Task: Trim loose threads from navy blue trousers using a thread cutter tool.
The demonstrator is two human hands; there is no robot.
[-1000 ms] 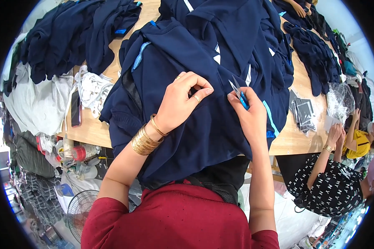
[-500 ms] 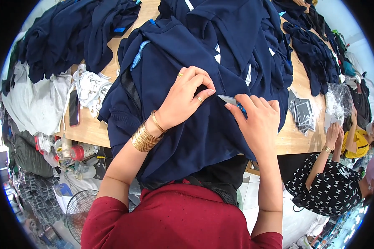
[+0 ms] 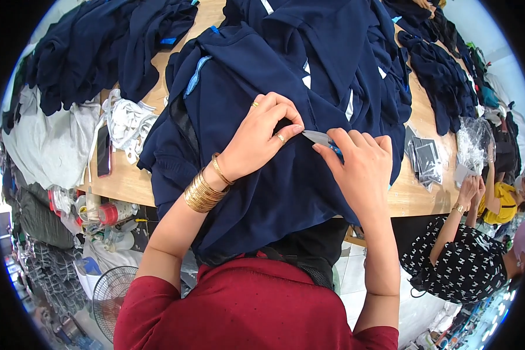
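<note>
A navy blue garment (image 3: pixel 245 204) lies bunched across the table edge in front of me. My left hand (image 3: pixel 261 140), wearing rings and gold bangles, is closed in a pinch over it; thumb and forefinger meet at a small spot on the cloth, perhaps a thread too fine to see. In my right hand (image 3: pixel 360 166) are thread snips (image 3: pixel 317 137) with pale pointed blades and a blue grip. Their tip reaches my left fingertips. My right fingers cover most of the grip.
More navy garments (image 3: pixel 332 52) with white and light blue tags heap behind. At left are a phone (image 3: pixel 104 153), white cloth strips (image 3: pixel 128 125) and a fan (image 3: pixel 114 291). Printed cards (image 3: pixel 426 160) and clear plastic (image 3: pixel 474 143) lie at right, near a co-worker's hands (image 3: pixel 468 191).
My right hand has shifted slightly left, bringing the snips' tip up to my left fingertips. My left hand has barely moved, still pinching at the cloth.
</note>
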